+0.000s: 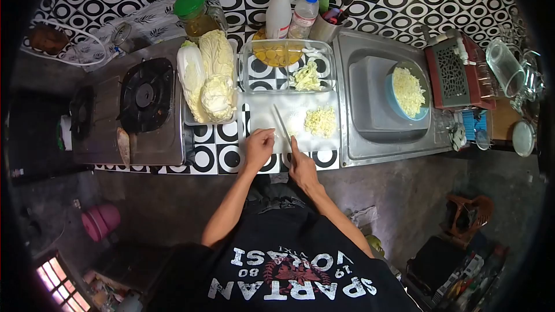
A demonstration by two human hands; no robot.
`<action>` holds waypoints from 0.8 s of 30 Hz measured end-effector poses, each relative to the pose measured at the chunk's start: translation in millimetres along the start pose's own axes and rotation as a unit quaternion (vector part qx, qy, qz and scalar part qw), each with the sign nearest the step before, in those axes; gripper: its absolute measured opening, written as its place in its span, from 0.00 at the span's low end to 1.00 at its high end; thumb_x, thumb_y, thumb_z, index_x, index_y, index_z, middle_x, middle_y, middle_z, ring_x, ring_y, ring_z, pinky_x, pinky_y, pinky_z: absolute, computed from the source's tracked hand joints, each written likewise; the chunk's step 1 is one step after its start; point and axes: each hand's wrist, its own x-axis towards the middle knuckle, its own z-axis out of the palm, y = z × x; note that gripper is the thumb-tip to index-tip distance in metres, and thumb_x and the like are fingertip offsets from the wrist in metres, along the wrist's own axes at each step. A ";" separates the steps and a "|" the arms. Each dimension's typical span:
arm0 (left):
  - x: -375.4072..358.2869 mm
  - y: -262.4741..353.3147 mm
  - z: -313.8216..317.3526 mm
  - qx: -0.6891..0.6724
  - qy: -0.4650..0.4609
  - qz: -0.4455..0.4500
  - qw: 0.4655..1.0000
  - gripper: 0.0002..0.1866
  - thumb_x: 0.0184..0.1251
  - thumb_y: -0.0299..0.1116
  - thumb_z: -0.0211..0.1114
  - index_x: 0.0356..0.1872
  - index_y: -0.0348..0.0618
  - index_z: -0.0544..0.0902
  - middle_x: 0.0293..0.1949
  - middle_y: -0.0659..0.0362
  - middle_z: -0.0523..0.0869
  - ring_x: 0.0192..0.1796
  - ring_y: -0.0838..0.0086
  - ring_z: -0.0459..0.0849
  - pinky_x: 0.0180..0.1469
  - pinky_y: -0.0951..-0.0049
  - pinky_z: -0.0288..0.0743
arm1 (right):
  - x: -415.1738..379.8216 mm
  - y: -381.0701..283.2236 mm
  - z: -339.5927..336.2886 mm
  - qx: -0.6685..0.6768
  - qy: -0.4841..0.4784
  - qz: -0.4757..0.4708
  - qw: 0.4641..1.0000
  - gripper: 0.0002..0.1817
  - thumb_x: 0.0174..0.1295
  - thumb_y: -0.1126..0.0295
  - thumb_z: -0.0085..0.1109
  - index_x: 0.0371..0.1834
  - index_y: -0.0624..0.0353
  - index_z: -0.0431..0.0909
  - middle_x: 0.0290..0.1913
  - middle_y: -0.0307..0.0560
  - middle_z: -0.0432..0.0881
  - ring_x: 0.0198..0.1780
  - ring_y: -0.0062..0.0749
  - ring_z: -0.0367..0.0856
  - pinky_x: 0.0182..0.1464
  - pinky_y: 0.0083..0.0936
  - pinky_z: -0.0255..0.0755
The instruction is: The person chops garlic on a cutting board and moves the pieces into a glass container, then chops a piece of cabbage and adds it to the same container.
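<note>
My right hand (302,167) is wrapped round the handle of a knife (282,119), whose blade points away from me over the white cutting board (260,110). At the board's near left, my left hand (260,147) is closed with its fingers curled together. Whatever those fingers may hold is hidden. Finely chopped cabbage (321,122) lies in a pile on the board's right side, apart from the blade. Just beyond the board, a clear divided container (247,72) has larger cabbage pieces (306,76) in its right compartment.
Whole napa cabbages (217,75) fill a tray on the left, beside the gas stove (147,95). To the right, a blue bowl (398,104) of chopped cabbage stands at the steel sink (358,153). Bottles (280,14) and a metal utensil cup (328,28) line the back.
</note>
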 end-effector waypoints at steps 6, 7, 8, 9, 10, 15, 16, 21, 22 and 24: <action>-21.5 -9.4 -15.7 -0.080 0.087 -0.103 0.988 0.11 0.59 0.20 0.61 0.43 0.33 0.82 0.34 0.55 0.84 0.34 0.80 0.83 0.36 0.82 0.75 | 1.5 7.9 -9.5 0.001 -0.110 -0.022 0.994 0.44 0.50 0.79 0.52 0.72 0.47 0.48 0.28 0.61 0.76 0.30 0.57 0.78 0.34 0.47 0.72; -23.1 -6.7 -14.9 -0.075 0.091 -0.104 0.988 0.11 0.59 0.20 0.61 0.43 0.33 0.82 0.34 0.55 0.84 0.34 0.80 0.83 0.36 0.82 0.75 | 5.4 10.9 -13.2 0.002 -0.117 -0.020 0.993 0.43 0.50 0.79 0.52 0.72 0.47 0.48 0.27 0.61 0.76 0.30 0.57 0.78 0.34 0.47 0.72; -25.0 -3.9 -13.6 -0.066 0.093 -0.114 0.987 0.11 0.59 0.20 0.61 0.43 0.33 0.82 0.34 0.55 0.84 0.34 0.80 0.83 0.36 0.83 0.75 | 8.9 14.3 -17.7 0.005 -0.120 -0.024 0.992 0.43 0.50 0.79 0.52 0.72 0.47 0.48 0.27 0.61 0.76 0.30 0.57 0.78 0.34 0.47 0.72; -26.8 -0.4 -11.4 -0.057 0.094 -0.124 0.986 0.11 0.59 0.21 0.61 0.43 0.33 0.82 0.34 0.56 0.84 0.34 0.80 0.83 0.37 0.83 0.75 | 11.7 14.7 -26.4 -0.001 -0.106 -0.004 0.994 0.42 0.51 0.79 0.52 0.72 0.47 0.49 0.26 0.62 0.76 0.29 0.57 0.78 0.34 0.47 0.72; -28.5 3.1 -8.1 -0.055 0.097 -0.126 0.986 0.11 0.59 0.21 0.61 0.43 0.33 0.82 0.34 0.56 0.84 0.34 0.80 0.83 0.37 0.83 0.75 | 12.9 17.4 -33.1 -0.008 -0.091 0.017 0.996 0.41 0.51 0.78 0.53 0.72 0.48 0.50 0.26 0.62 0.76 0.29 0.57 0.78 0.34 0.48 0.71; -29.6 21.6 13.0 -0.040 0.091 -0.146 0.984 0.11 0.59 0.22 0.62 0.43 0.34 0.82 0.33 0.56 0.85 0.34 0.80 0.83 0.37 0.82 0.76 | 8.6 46.5 -47.5 -0.007 -0.050 0.009 0.999 0.38 0.53 0.78 0.52 0.70 0.53 0.54 0.24 0.63 0.76 0.27 0.58 0.78 0.34 0.47 0.71; -29.6 18.8 19.2 -0.044 0.097 -0.143 0.984 0.11 0.59 0.22 0.63 0.44 0.34 0.82 0.33 0.56 0.85 0.34 0.80 0.82 0.37 0.82 0.76 | 8.8 48.4 -53.6 -0.002 -0.039 0.008 0.999 0.39 0.51 0.80 0.52 0.70 0.54 0.54 0.24 0.62 0.77 0.27 0.56 0.78 0.33 0.45 0.71; -33.4 25.7 36.9 -0.047 0.129 -0.128 0.982 0.12 0.58 0.21 0.62 0.44 0.35 0.82 0.33 0.56 0.85 0.35 0.80 0.83 0.38 0.81 0.76 | 8.3 46.3 -69.5 0.072 -0.073 -0.092 0.990 0.36 0.53 0.79 0.51 0.69 0.56 0.56 0.24 0.63 0.76 0.27 0.55 0.78 0.34 0.45 0.72; -34.9 32.1 37.4 -0.042 0.144 -0.137 0.979 0.11 0.60 0.21 0.61 0.45 0.34 0.81 0.35 0.58 0.83 0.35 0.81 0.81 0.39 0.83 0.75 | 8.0 46.6 -65.8 0.081 -0.104 -0.120 0.984 0.36 0.54 0.78 0.51 0.70 0.53 0.55 0.25 0.63 0.77 0.28 0.56 0.78 0.34 0.45 0.72; -39.9 34.2 38.3 -0.048 0.171 -0.139 0.974 0.11 0.62 0.20 0.59 0.46 0.34 0.81 0.36 0.59 0.82 0.37 0.83 0.80 0.40 0.84 0.73 | 10.1 49.0 -55.7 0.045 -0.178 -0.134 0.974 0.37 0.54 0.77 0.51 0.71 0.47 0.53 0.27 0.62 0.77 0.29 0.58 0.78 0.35 0.46 0.73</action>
